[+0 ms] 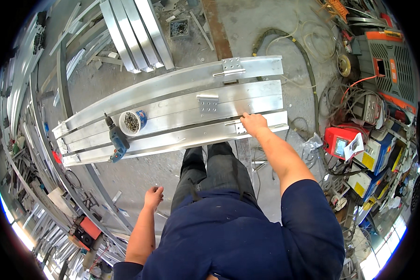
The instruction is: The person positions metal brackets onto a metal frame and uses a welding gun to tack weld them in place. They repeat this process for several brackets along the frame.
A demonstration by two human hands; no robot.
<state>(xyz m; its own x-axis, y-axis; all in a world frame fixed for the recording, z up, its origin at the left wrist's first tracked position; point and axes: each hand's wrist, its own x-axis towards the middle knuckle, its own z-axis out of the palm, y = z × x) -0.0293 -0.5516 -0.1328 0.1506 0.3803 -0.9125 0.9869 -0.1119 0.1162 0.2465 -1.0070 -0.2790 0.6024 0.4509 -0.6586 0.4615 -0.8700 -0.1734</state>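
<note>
My right hand [254, 124] has its fingers closed on the edge of a small metal hinge [240, 128], with holes in its plate and a slim pin. The hinge lies on the nearest long aluminium bar [186, 140], near its right end. Beside my left thigh hangs my left hand [153, 198], its fingers curled inward; whatever they may hold is hidden. Similar hinges rest on the middle bar [208, 103] and the far bar [231, 66]. A blue cordless drill [118, 141] lies across the bars at the left, next to a white tub [132, 123] of screws.
Shiny aluminium profiles [135, 35] are stacked beyond the bars, near a square box of fasteners [179, 28]. At the right are a red machine [344, 142], an orange and grey machine [391, 70] and a dark hose [308, 65]. Metal lengths crowd the left.
</note>
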